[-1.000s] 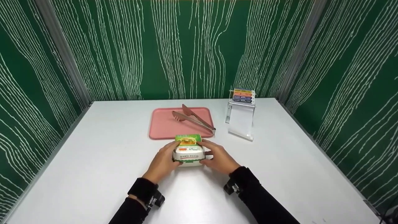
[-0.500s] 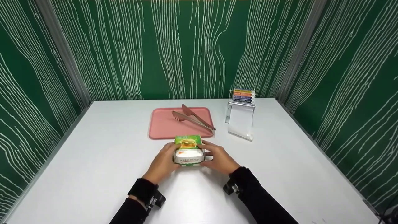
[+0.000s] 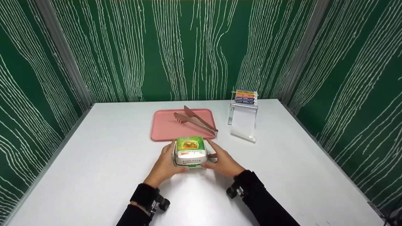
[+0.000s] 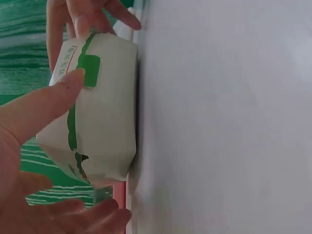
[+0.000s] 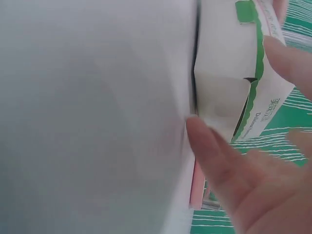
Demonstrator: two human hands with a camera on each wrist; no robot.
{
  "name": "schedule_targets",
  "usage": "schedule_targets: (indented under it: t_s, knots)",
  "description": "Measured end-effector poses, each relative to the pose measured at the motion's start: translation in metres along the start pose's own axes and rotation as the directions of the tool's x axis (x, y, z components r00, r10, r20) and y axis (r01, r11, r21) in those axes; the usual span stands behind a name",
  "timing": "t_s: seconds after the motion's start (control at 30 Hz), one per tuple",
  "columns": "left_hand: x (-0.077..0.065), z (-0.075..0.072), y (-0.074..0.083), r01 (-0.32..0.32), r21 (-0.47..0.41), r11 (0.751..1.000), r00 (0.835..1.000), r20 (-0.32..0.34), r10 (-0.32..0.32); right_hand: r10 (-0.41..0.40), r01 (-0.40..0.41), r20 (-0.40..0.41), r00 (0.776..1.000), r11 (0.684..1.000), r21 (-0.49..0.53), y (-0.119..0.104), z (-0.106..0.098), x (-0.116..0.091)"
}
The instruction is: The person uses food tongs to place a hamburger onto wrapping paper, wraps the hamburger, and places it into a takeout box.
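A burger box with a white and green lid and a burger picture on top sits on the white table, its lid down. To its left is my left hand; its thumb touches the front near a green tab, and its other fingers are spread apart from the side. My right hand is at the box's right side, thumb against the front edge of the lid and fingers extended beside the wall. In the right wrist view a narrow gap shows at the lid's corner seam.
Directly behind the box lies a pink tray with tongs on it. Farther right stands a small rack holding several coloured boxes and a white paper sheet. Green patterned panels enclose the table.
The box's front lid edge has come down since a second ago. My fingers have slid off the lid's top to the sides, and my left thumb has moved inward along the front.
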State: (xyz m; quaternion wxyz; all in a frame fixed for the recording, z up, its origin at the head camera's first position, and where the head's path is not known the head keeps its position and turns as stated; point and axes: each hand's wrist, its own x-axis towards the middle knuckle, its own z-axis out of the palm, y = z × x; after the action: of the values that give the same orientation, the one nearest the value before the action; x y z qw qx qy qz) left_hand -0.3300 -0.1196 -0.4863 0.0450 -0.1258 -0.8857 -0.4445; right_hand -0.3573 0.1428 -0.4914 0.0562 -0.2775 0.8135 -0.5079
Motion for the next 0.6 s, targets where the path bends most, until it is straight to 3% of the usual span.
schedule_targets:
  t_s: [0.17,0.33,0.6]
  knots:
    - [0.001,0.002,0.001,-0.018,-0.003,1.000,1.000,-0.019,0.018,0.037,-0.037,0.047,0.998,0.999,-0.019,-0.003,0.002,-0.001]
    - [0.006,0.003,-0.001,-0.027,-0.008,1.000,0.998,-0.056,0.026,0.093,-0.093,0.011,0.996,0.995,-0.028,-0.001,0.002,0.003]
    - [0.021,0.006,-0.011,0.022,-0.049,0.999,0.997,-0.073,-0.025,0.142,-0.140,-0.029,0.989,0.989,0.038,0.005,0.003,0.014]
